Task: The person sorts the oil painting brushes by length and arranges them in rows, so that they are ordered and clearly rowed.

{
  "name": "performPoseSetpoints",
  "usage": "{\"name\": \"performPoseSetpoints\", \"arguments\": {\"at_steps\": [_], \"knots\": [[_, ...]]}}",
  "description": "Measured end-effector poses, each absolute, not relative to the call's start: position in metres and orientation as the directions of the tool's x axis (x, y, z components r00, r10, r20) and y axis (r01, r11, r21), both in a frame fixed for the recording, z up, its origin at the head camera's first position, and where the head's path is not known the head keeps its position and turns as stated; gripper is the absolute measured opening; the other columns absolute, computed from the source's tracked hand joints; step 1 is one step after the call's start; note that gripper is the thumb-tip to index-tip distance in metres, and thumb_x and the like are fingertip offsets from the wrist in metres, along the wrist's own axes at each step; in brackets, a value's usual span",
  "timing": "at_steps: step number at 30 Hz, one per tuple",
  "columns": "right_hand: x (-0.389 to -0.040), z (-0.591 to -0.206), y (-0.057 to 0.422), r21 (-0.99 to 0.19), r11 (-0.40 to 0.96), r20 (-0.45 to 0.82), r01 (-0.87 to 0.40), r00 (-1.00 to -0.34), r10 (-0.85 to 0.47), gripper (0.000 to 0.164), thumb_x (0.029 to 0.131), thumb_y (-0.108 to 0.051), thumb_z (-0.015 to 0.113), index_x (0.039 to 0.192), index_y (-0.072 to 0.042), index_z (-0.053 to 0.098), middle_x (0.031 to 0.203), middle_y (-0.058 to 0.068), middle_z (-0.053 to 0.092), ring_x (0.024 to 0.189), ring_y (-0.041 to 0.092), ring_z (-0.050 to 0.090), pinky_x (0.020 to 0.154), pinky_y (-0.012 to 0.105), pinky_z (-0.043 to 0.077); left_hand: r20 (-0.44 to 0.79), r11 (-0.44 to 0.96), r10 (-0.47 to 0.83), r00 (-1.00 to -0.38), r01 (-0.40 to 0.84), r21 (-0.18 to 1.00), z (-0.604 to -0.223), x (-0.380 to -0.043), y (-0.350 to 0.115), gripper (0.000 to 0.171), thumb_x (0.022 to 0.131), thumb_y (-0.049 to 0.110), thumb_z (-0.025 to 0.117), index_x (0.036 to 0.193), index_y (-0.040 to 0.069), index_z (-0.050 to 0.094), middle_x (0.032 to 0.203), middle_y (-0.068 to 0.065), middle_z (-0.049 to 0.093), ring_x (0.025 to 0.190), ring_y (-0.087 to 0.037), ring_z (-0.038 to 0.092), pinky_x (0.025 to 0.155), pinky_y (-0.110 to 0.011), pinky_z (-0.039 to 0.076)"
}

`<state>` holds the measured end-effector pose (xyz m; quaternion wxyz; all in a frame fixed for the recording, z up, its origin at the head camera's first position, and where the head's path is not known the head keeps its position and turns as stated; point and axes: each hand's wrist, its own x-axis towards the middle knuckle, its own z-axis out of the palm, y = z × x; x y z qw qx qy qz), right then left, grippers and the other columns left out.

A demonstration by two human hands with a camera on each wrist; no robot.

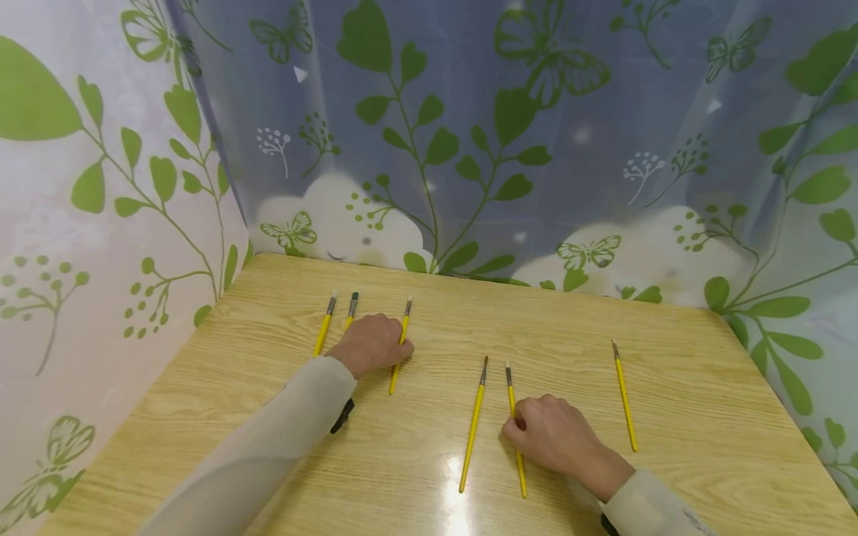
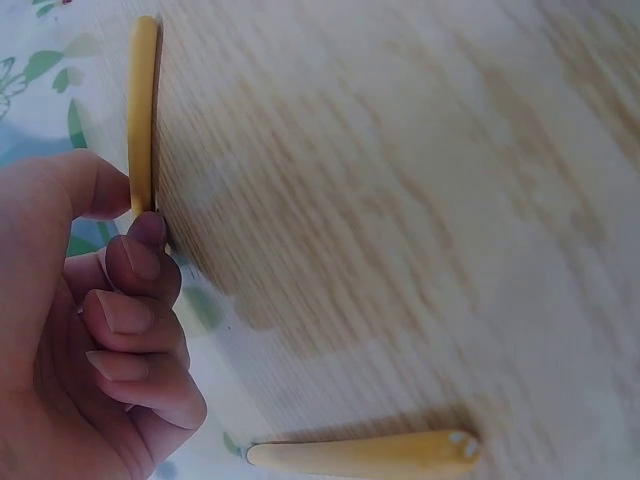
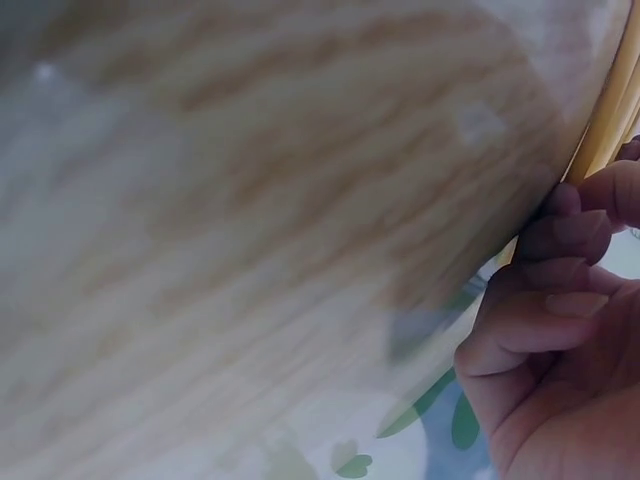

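My left hand [image 1: 371, 344] pinches a yellow-handled paintbrush [image 1: 394, 380] between thumb and forefinger, its pale tip pointing to the back. In the left wrist view the yellow handle [image 2: 143, 100] stands out above the fingertips, the other fingers curled. Two more paintbrushes lie just left of that hand, one with pale bristles [image 1: 324, 331] and one with a dark green tip [image 1: 352, 305], partly covered by the hand. My right hand [image 1: 553, 432] pinches another paintbrush [image 1: 520, 476] with a pale tip; its handle [image 3: 610, 110] shows at the right wrist view's edge.
A dark-tipped paintbrush [image 1: 473, 432] lies between the hands, close to the right one. Another thin paintbrush [image 1: 625, 402] lies farther right. The wood-grain table [image 1: 550, 320] meets a leaf-patterned curtain [image 1: 462, 149] at the back, with more patterned cloth at both sides.
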<state>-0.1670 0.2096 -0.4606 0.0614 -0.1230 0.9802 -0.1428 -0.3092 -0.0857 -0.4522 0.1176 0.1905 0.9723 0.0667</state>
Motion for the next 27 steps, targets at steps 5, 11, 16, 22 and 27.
{"name": "performPoseSetpoints", "arguments": {"at_steps": [5, 11, 16, 22, 27], "knots": [[-0.169, -0.459, 0.213, -0.292, 0.932, -0.088, -0.212, -0.965, -0.247, 0.043, 0.098, -0.019, 0.064, 0.06, -0.021, 0.045, 0.056, -0.008, 0.035, 0.052, 0.007, 0.031, 0.051, 0.024, 0.026, -0.201, 0.918, 0.385, -0.901, 0.35, 0.188, -0.453, -0.308, -0.088, 0.049, 0.108, 0.032, 0.056, 0.063, 0.017, 0.048, 0.057, 0.003, 0.036, 0.051, -0.015, 0.033, 0.053, -0.031, 0.032], [-0.173, -0.453, 0.223, -0.315, 0.932, -0.088, -0.182, -0.971, -0.22, 0.04, 0.1, -0.019, 0.063, 0.063, -0.018, 0.048, 0.058, -0.006, 0.036, 0.053, 0.009, 0.031, 0.053, 0.025, 0.026, -0.202, 0.925, 0.367, -0.908, 0.333, 0.182, -0.452, -0.308, -0.089, 0.053, 0.109, 0.035, 0.057, 0.06, 0.017, 0.048, 0.055, 0.003, 0.034, 0.05, -0.014, 0.032, 0.051, -0.03, 0.03], [-0.179, -0.448, 0.235, -0.315, 0.932, -0.076, -0.18, -0.974, -0.214, 0.041, 0.101, -0.019, 0.06, 0.063, -0.019, 0.044, 0.058, -0.006, 0.033, 0.053, 0.01, 0.028, 0.053, 0.025, 0.025, -0.196, 0.932, 0.349, -0.916, 0.317, 0.175, -0.449, -0.306, -0.089, 0.054, 0.11, 0.039, 0.056, 0.062, 0.017, 0.048, 0.055, 0.003, 0.035, 0.05, -0.015, 0.033, 0.05, -0.03, 0.031], [-0.186, -0.444, 0.254, -0.315, 0.932, -0.069, -0.177, -0.975, -0.209, 0.041, 0.103, -0.019, 0.059, 0.064, -0.019, 0.044, 0.058, -0.006, 0.033, 0.053, 0.011, 0.025, 0.054, 0.026, 0.024, -0.17, 0.93, 0.35, -0.921, 0.319, 0.186, -0.444, -0.303, -0.089, 0.054, 0.11, 0.039, 0.054, 0.061, 0.017, 0.047, 0.055, 0.004, 0.034, 0.049, -0.014, 0.031, 0.049, -0.029, 0.029], [-0.193, -0.445, 0.269, -0.317, 0.934, -0.08, -0.163, -0.977, -0.197, 0.04, 0.103, -0.02, 0.055, 0.065, -0.02, 0.042, 0.059, -0.006, 0.031, 0.054, 0.012, 0.024, 0.054, 0.027, 0.025, -0.169, 0.928, 0.355, -0.92, 0.324, 0.182, -0.441, -0.301, -0.088, 0.052, 0.11, 0.039, 0.055, 0.063, 0.017, 0.047, 0.058, 0.003, 0.037, 0.051, -0.014, 0.034, 0.051, -0.03, 0.032]]}}
